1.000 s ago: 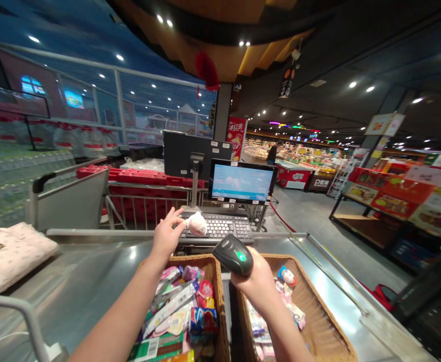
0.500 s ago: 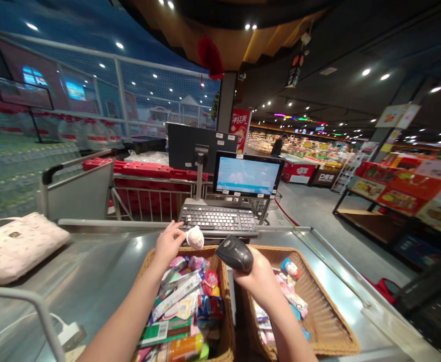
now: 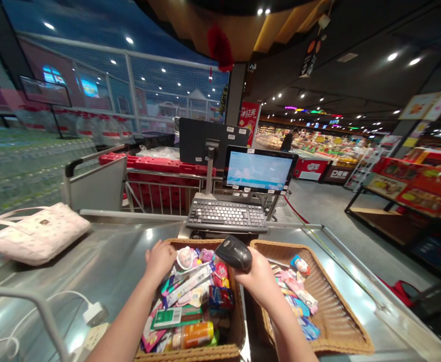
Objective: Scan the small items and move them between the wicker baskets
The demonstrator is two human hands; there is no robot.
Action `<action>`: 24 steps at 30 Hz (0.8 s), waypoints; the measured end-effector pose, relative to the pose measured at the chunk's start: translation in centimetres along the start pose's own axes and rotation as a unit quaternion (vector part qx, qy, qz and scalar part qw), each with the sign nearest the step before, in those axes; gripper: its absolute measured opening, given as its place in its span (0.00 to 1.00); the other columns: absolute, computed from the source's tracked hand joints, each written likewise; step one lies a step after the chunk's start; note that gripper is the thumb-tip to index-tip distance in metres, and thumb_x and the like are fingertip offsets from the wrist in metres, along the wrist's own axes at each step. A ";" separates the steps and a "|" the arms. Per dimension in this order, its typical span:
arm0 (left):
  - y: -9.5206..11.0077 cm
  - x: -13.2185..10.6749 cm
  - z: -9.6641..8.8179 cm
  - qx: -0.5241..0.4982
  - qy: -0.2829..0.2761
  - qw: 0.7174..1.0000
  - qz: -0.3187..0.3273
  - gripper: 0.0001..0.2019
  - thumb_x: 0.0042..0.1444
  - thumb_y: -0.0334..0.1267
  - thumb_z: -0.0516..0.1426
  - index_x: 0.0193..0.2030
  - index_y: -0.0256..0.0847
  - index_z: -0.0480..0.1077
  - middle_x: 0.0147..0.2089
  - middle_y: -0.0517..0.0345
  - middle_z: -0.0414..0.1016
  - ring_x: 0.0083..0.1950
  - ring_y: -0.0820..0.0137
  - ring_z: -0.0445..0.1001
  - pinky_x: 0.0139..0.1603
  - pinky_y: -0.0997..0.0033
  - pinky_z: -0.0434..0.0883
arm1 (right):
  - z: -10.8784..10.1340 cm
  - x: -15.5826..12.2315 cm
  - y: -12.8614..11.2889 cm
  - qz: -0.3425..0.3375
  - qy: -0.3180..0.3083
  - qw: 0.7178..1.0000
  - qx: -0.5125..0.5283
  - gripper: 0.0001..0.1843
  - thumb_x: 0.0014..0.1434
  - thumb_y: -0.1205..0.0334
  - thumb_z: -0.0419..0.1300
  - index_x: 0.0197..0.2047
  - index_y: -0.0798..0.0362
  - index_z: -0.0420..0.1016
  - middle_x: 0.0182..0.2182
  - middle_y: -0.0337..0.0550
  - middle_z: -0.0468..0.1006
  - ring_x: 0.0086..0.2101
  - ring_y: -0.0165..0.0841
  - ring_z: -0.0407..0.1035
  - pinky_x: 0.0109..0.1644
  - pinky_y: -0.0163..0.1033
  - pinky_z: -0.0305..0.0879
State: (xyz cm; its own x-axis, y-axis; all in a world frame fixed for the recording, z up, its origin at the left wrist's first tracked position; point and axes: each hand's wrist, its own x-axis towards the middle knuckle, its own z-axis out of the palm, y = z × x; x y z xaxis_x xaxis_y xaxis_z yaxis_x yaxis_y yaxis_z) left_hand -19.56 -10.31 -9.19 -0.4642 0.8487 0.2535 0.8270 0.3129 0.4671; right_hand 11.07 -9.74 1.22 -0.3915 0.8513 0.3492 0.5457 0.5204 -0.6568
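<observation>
My right hand (image 3: pixel 257 275) is wrapped round a black handheld barcode scanner (image 3: pixel 233 252), its head pointing left above the gap between two wicker baskets. Over the far left corner of the left basket (image 3: pixel 239 322), my left hand (image 3: pixel 160 259) pinches the edge of a small white egg-shaped candy pack (image 3: pixel 185 258). Beneath that pack lie many packaged sweets, including a green-and-brown packet (image 3: pixel 177 318) with a barcode and an orange tube-like container (image 3: pixel 194 335). Fewer packets lie in the right basket (image 3: pixel 341 306), among them a blue-and-red wrapped piece (image 3: pixel 300 265).
Behind the baskets stand a black keyboard (image 3: pixel 226 215) and a lit monitor (image 3: pixel 259 170). A pink handbag (image 3: pixel 41 234) rests at the left of the metal counter (image 3: pixel 118 251). A curved grey rail (image 3: pixel 35 296) and a white plug (image 3: pixel 93 312) are nearer. A distant person (image 3: pixel 288 141) stands among shelves.
My left hand has moved left and down with the candy pack, from near the keyboard to the left basket. The scanner stays almost in place. The view has shifted slightly left.
</observation>
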 end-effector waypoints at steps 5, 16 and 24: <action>1.5 -0.5 -0.7 0.053 0.021 0.998 0.015 0.09 0.55 0.39 0.53 0.30 0.42 0.73 0.61 0.41 0.71 0.69 0.44 0.58 0.63 0.31 0.52 | -1.3 -0.8 1.0 0.022 0.017 0.999 0.023 0.10 0.44 0.70 0.59 0.33 0.53 0.73 0.32 0.42 0.79 0.34 0.37 0.73 0.38 0.38 0.67; 14.5 -1.0 1.7 -0.088 -0.021 0.959 0.270 0.09 0.57 0.43 0.54 0.41 0.45 0.72 0.63 0.48 0.69 0.70 0.50 0.57 0.65 0.33 0.54 | -10.4 -5.2 6.8 0.133 0.175 0.975 0.000 0.11 0.48 0.59 0.61 0.35 0.55 0.77 0.30 0.44 0.80 0.31 0.39 0.74 0.37 0.41 0.70; 24.1 -4.2 8.2 -0.066 -0.172 0.889 0.420 0.08 0.57 0.39 0.56 0.42 0.45 0.73 0.65 0.50 0.67 0.72 0.53 0.54 0.69 0.35 0.48 | -15.3 -8.3 10.1 0.162 0.256 0.952 -0.043 0.11 0.47 0.55 0.63 0.31 0.53 0.76 0.27 0.43 0.79 0.30 0.39 0.73 0.36 0.41 0.70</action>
State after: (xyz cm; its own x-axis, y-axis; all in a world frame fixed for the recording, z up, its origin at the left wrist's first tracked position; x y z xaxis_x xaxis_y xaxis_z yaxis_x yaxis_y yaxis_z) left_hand 4.88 -2.83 -5.94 0.4427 0.8461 0.2967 0.7808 -0.5265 0.3363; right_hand 31.13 -10.50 1.88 0.2069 0.8779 0.4319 0.6432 0.2106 -0.7362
